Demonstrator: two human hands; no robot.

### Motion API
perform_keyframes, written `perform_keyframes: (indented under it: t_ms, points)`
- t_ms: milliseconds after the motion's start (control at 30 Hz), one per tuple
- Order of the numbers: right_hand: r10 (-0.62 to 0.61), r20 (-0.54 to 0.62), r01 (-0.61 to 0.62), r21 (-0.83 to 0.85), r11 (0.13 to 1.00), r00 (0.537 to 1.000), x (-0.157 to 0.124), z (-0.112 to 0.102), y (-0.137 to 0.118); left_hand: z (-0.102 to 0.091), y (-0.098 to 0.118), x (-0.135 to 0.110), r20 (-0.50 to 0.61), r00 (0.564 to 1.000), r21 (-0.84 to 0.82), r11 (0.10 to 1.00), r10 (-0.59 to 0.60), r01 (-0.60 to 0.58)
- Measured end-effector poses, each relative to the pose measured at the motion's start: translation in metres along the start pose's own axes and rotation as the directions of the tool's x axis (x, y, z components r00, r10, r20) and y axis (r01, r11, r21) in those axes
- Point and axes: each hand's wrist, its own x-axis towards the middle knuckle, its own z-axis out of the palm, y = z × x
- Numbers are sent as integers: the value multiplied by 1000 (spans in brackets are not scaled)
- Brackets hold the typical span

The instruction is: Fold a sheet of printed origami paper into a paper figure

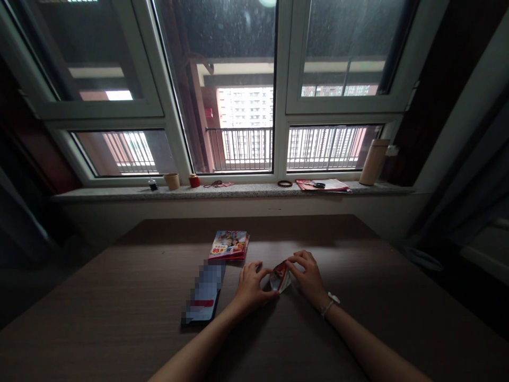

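Note:
A small folded piece of printed paper point(280, 277), red and white with a pointed top, stands between my hands just above or on the table. My left hand point(254, 285) pinches its left side, thumb low and index finger higher up. At its upper right edge, the fingertips of my right hand point(308, 276) are closed on the paper; a bracelet circles that wrist. Left of my left hand lies a phone point(207, 292), its screen partly blurred out. Beyond the phone sits a stack of colourful leaflets point(229, 245) with red edges.
The brown table point(119, 297) ends at a wall below a window. On the stone sill point(246, 190) stand a paper cup point(172, 181), a red jar point(194, 181), a dark small bottle point(152, 184), a dark ring point(284, 183), scissors point(318, 185) on red papers and a tan flask point(374, 162).

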Motion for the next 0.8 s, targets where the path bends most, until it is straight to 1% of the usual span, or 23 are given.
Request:
perform_keyframes:
  t_ms: [100, 300, 400, 533, 667, 800]
  points:
    - [-17, -4, 17, -16, 1000, 1000, 0, -1, 1, 0, 0, 0, -2, 1000, -3, 1000, -3, 3]
    - [-20, 38, 21, -23, 1000, 999, 0, 0, 8, -1, 1, -1, 5, 1000, 4, 1000, 1, -1]
    - [-28, 3, 28, -34, 999, 1000, 0, 0, 10, -2, 3, -1, 17, 1000, 6, 1000, 1, -1]
    - [-37, -41, 35, -49, 998, 998, 0, 0, 6, -3, 4, -1, 17, 1000, 10, 1000, 0, 0]
    - [-30, -16, 29, -70, 997, 999, 0, 0, 3, -4, 4, -1, 13, 1000, 11, 1000, -5, 5]
    - [-22, 8, 22, -102, 994, 1000, -2, 3, 11, -4, 5, -2, 14, 1000, -3, 1000, -15, 15]
